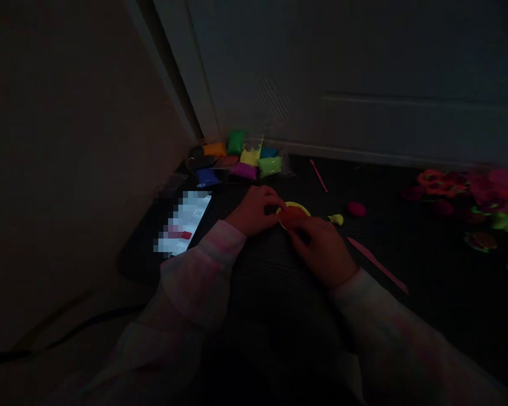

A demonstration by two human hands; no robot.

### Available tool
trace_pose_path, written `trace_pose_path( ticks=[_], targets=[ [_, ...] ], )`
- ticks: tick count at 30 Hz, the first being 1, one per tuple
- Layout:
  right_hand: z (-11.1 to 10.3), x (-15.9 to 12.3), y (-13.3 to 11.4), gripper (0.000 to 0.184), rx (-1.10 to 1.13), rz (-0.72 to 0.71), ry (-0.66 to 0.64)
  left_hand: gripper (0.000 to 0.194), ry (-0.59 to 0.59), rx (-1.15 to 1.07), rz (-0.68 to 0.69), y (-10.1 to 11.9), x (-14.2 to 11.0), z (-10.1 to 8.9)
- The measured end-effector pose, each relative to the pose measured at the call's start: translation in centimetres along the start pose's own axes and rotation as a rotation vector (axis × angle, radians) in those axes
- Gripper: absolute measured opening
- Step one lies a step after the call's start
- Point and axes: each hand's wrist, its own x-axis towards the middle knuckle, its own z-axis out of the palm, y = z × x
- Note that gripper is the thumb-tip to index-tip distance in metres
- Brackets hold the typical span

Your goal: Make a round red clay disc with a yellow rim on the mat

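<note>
A flat orange-red clay disc [295,215] with a thin yellow clay rim [296,203] lies on the dark tabletop between my hands. My left hand [258,210] pinches its left edge with curled fingers. At the lower right edge, the bent fingers of my right hand [324,248] press on the disc and hide part of its rim. To the right are a small torn piece of yellow clay [336,219] and a pink clay ball [356,209]. A pink modelling knife [379,265] rests beside my right hand. The light is dim.
Colourful clay packets [245,169] are heaped against the back wall. A lit phone [190,223] lies left of my left forearm. Behind the disc is a thin pink tool [319,176]. Pink, orange and green clay pieces [482,192] cluster at the far right.
</note>
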Motion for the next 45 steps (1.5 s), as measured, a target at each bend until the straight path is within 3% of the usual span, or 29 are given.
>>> trace_pose_path(
  ticks=[8,45],
  targets=[
    [-0.17,-0.05,0.17,0.01,-0.052,-0.009,0.026,0.014,-0.104,0.035,0.061,-0.03,-0.35,0.18],
    [-0.69,0.31,0.71,0.011,-0.117,-0.041,-0.039,0.008,-0.112,0.01,0.13,0.18,-0.15,0.61]
  ],
)
